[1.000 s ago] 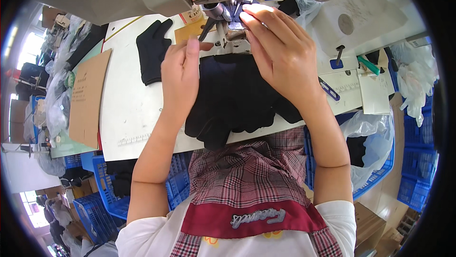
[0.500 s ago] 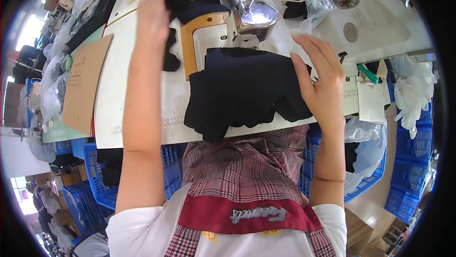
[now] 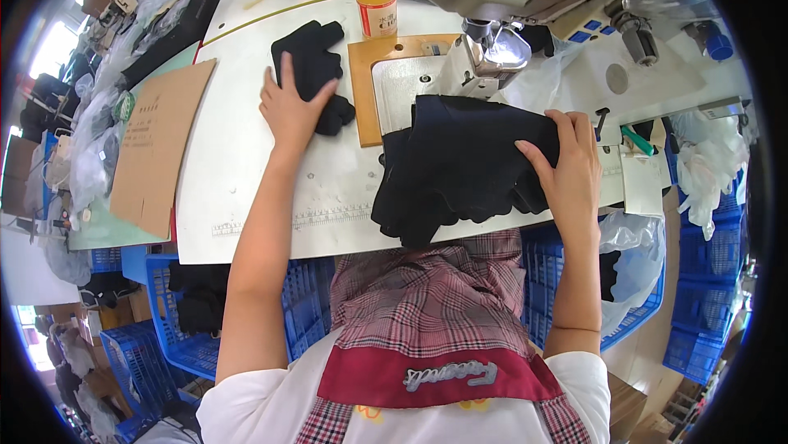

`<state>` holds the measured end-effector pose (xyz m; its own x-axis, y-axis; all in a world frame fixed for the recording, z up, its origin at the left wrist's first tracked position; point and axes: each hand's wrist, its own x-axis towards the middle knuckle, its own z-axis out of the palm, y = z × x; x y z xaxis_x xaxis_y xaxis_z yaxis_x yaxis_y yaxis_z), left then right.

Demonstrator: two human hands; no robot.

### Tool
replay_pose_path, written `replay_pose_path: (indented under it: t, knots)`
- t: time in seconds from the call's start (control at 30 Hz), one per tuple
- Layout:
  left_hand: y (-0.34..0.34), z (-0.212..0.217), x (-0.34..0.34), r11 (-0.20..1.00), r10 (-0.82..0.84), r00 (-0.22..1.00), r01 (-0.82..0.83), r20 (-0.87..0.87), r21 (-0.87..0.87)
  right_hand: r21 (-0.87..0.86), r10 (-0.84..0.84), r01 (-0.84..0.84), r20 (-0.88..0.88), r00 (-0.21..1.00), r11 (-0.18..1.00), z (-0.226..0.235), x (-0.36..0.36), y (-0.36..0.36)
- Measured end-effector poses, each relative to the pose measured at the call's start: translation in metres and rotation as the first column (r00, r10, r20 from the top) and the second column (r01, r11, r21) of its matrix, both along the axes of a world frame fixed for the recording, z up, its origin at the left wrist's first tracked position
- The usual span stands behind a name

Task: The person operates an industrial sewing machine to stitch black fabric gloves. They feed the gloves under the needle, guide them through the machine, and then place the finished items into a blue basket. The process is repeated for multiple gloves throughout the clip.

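Note:
A stack of black fabric pieces (image 3: 468,157) lies on the white sewing table in front of the machine, its uneven near edge hanging by the table's front. My right hand (image 3: 573,169) has the stack's right end, thumb on top and fingers bent at the far corner; what lies beneath them is hidden. Further left, a smaller heap of black cut pieces (image 3: 308,62) rests on the table. Fingers spread, my left hand (image 3: 293,112) touches that heap's near side. The sewing machine's lit needle area (image 3: 502,50) stands just beyond the stack.
A bottle of amber liquid (image 3: 377,5) stands behind the tan wooden frame (image 3: 367,107). Brown cardboard (image 3: 160,148) leans along the left. Blue baskets (image 3: 308,296) sit below the table edge. A green-handled tool (image 3: 638,140) lies at right.
The view has shifted, bringing the bottle into sight. My left hand has come back nearer to me onto the smaller heap. My right hand has closed in on the stack's right end.

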<state>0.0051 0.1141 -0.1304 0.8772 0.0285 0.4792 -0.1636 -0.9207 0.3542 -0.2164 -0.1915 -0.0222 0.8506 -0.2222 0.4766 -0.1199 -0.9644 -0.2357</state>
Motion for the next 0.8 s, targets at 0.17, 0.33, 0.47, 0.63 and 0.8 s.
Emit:
replay_pose_path:
  t: [0.17,0.33,0.47,0.63,0.8]
  knots:
    - [0.027,0.001,0.002,0.992,-0.068,0.968,0.091,-0.244,0.086,0.102,0.023,-0.024,0.009,1.000,0.994,0.006,0.002,0.000]
    - [-0.007,0.027,0.000,0.981,-0.187,0.966,0.173,0.180,0.092,0.225,0.071,-0.080,0.046,0.996,0.971,-0.004,-0.001,-0.008]
    - [-0.065,0.036,0.074,0.758,-0.549,0.835,0.472,-0.050,-0.450,0.204,0.134,-0.151,0.096,0.986,0.967,-0.006,0.004,-0.009]
    - [-0.109,0.005,0.161,0.805,-0.555,0.783,0.420,-0.281,-0.419,0.369,0.187,-0.229,0.147,0.971,0.901,-0.011,0.007,-0.011]
    - [-0.119,-0.014,0.161,0.888,-0.451,0.816,0.371,-0.362,-0.270,0.551,0.243,-0.297,0.171,0.955,0.780,-0.007,0.002,-0.014]
